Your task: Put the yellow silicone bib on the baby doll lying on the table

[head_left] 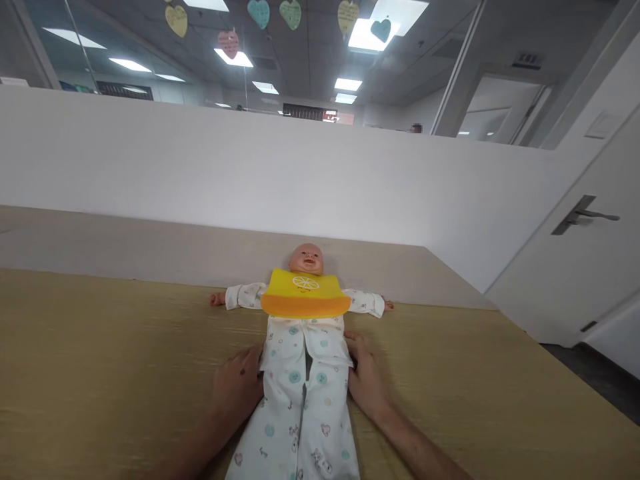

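A baby doll [307, 259] lies on its back with its arms stretched out sideways and its head toward the white wall. A yellow bib [306, 293] with a white citrus-slice print and an orange lower pocket covers its chest. Its white printed clothes [295, 407] have a top that gapes at the middle and pants reaching past the bottom of the view. At the waist, my left hand [239, 385] closes on the clothes from the left side, its fingertips tucked out of sight. Opposite it, my right hand [367, 377] grips the right side, fingers partly hidden by the cloth.
The doll lies on a yellowish surface [110, 367] with a pale beige strip [125, 243] along its far edge. Behind stands a low white wall [250, 167] topped with glass bearing heart-shaped notes [259, 13]. A white door with a metal handle [583, 215] is at right.
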`<state>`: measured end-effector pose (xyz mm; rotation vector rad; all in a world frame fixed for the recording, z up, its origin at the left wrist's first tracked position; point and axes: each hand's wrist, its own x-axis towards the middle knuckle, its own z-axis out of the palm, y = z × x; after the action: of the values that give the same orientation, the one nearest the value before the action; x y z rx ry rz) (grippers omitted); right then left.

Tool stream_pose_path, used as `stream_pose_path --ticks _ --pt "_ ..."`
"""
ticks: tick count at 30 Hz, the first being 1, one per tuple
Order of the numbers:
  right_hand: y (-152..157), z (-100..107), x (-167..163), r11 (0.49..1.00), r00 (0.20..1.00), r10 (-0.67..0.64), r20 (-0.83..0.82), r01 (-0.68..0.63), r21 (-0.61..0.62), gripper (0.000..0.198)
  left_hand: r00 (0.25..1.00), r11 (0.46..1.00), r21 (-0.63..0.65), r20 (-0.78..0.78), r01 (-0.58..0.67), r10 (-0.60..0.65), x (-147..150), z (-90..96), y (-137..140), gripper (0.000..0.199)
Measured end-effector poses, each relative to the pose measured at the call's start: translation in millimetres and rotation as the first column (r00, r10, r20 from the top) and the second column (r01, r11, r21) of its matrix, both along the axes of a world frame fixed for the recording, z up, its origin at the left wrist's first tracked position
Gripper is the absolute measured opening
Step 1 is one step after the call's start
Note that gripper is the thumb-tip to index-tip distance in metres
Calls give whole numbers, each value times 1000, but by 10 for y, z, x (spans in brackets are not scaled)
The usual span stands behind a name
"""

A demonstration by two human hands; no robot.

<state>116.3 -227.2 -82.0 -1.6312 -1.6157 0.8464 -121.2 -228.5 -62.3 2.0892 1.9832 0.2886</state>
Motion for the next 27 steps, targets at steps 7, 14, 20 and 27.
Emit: stream_pose_path --ticks 7,14,20,27 --pt "11 -11 3 1000 997 4 -74 -4 -5 53 998 1000 15 56 -12 11 -9 9 16 31" --pt "-42 56 -25 998 974 -50 223 59 -34 53 984 999 41 180 -24 17 -50 -96 31 27" --pt "-108 120 -62 994 936 -70 344 94 -53 53 993 998 62 116 -6 -1 -91 -116 15 21" --pt "-153 111 -28 996 871 -82 484 89 9 50 997 996 80 -67 41 -36 -116 -62 -44 20"
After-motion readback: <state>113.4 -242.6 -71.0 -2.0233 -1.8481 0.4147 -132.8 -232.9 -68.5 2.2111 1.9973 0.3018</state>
